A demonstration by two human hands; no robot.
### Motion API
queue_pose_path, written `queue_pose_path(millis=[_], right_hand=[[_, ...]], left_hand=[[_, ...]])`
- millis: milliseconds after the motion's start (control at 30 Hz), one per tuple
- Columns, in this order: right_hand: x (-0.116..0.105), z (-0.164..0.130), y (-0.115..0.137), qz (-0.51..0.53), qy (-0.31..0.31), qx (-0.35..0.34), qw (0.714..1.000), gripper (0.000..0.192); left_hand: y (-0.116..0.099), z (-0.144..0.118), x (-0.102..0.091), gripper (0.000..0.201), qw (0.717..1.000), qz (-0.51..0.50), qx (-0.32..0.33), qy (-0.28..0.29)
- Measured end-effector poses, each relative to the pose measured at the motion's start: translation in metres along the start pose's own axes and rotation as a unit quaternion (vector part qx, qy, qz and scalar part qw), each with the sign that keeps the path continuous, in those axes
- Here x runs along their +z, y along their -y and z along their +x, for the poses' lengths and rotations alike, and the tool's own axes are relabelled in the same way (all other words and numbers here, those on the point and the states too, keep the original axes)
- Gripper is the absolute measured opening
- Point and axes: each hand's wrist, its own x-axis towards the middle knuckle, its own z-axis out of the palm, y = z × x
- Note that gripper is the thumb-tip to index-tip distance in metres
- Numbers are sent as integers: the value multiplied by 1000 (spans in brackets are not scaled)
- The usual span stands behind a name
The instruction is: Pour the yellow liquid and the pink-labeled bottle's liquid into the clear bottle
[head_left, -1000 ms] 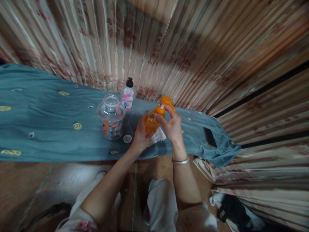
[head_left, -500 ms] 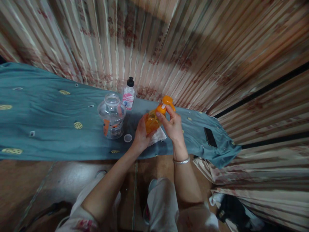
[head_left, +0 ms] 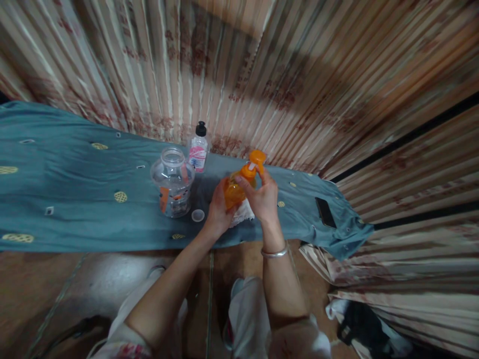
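My left hand (head_left: 217, 210) is wrapped round the body of a clear pump bottle (head_left: 232, 193) holding orange liquid. The bottle is held tilted above the table, its orange pump head (head_left: 257, 157) pointing away to the upper right. My right hand (head_left: 266, 198) is closed at the bottle's neck, thumb on the near side and forefinger by the pump head; a short pale piece shows between head and collar. Beneath the bottle lies a white cloth (head_left: 243, 213), partly hidden by my hands. A small round whitish lid (head_left: 198, 215) rests left of my left hand.
A wide-bellied clear plastic jar (head_left: 172, 180), its mouth uncovered, stands at the left. Behind it is a clear bottle (head_left: 198, 153) with a black cap and pink label. A black phone (head_left: 325, 212) lies toward the right end of the teal tablecloth (head_left: 82, 199). Pleated curtains (head_left: 224, 75) hang behind.
My right hand has shifted slightly left and its thumb sits further onto the bottle's shoulder. The pump head has moved a little left. Both hands keep hold of the bottle.
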Motion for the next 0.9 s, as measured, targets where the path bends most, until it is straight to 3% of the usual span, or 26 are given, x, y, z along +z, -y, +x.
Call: queue_pose_path(millis=[100,167,667,767,900], right_hand=[[-6,6,-4,50,76,-17,996,35],[-7,8,-5,51,87,-25,995,31],[19,-11,8,-66,-64,-11,996,33],[22,-11,9,-70,-70,-5,995,34],[15,-9,6,-38,-33,5,999,38]], left_hand=[[-2,0,0,69,1000,-1,-4,3],[-2,0,0,68,1000,-5,-4,1],[7,-1,7,67,1000,6,-12,-20],[11,0,8,68,1000,1,-5,-31],[7,2,1,69,1000,2,7,-5]])
